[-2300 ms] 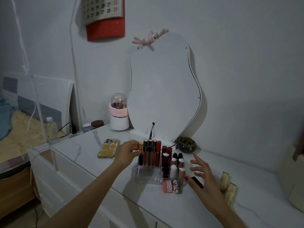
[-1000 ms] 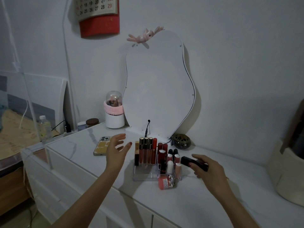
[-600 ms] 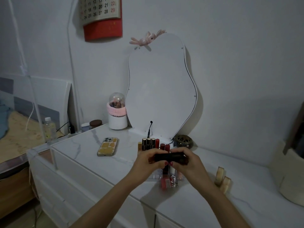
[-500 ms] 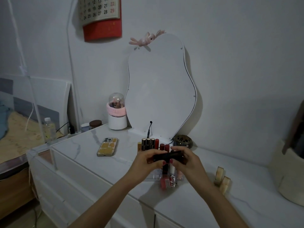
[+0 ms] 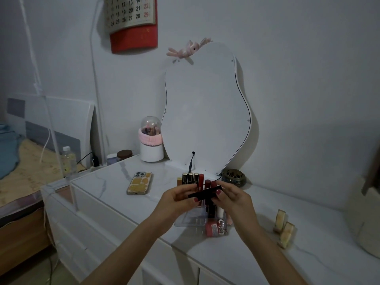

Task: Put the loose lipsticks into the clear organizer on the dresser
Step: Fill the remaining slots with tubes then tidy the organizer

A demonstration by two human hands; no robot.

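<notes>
Fingers of the left hand and right hand pinch opposite ends of a black lipstick, held level above the clear organizer, which stands near the dresser front edge.

Readable numbers are found only on the wall calendar, hung far above and to the left of the two-handed grip. On its white sheet the dates 11, 12, 13, 14 and part of 15 can be read, then 18, 19, 20, 21, 22, and below them 24, 25, 26, 27, 28, 29. The 22 and 29 are printed in red. Faint marks on its red lower panel cannot be read.
</notes>
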